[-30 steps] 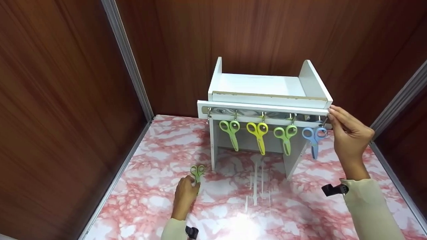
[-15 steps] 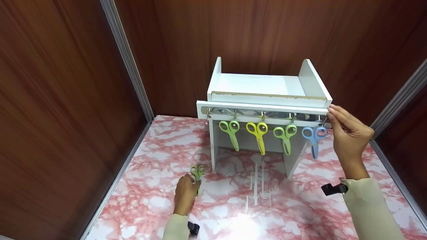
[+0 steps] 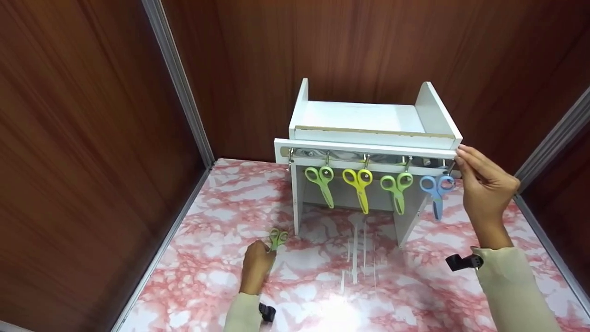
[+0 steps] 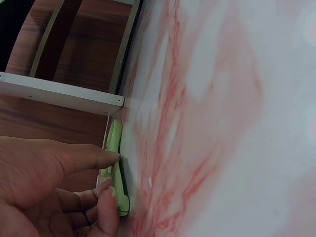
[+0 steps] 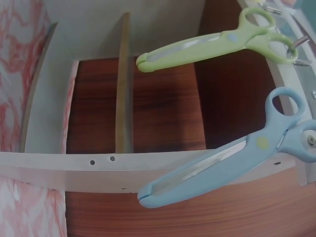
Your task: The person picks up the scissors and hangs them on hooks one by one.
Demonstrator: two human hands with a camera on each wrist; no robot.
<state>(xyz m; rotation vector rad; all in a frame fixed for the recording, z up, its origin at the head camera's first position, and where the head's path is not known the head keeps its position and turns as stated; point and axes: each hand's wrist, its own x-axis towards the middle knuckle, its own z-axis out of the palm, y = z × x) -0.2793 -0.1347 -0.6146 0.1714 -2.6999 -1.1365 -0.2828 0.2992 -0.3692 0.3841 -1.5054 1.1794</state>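
In the head view my left hand (image 3: 257,265) pinches a light green pair of scissors (image 3: 277,237) low over the marbled table, handle loops pointing away. The left wrist view shows the fingers and thumb around the green scissors (image 4: 114,136), close to the tabletop. My right hand (image 3: 489,186) grips the right end of a white hook rail (image 3: 359,147) on the front of a small white shelf. From its hooks hang a green pair of scissors (image 3: 322,186), a yellow pair (image 3: 358,189), another green pair (image 3: 397,192) and a blue pair (image 3: 437,196). The leftmost hook (image 3: 290,159) holds nothing.
The white shelf unit (image 3: 364,115) stands on the red and white marbled table (image 3: 207,276), near the brown back wall (image 3: 359,46). Pale streaks (image 3: 355,253) mark the tabletop before it. A metal-edged brown panel (image 3: 83,138) rises at the left.
The green scissors in my left hand have turned slightly, their loops shifting to the right. My right hand stays at the rail's end, and the hanging scissors keep their places.
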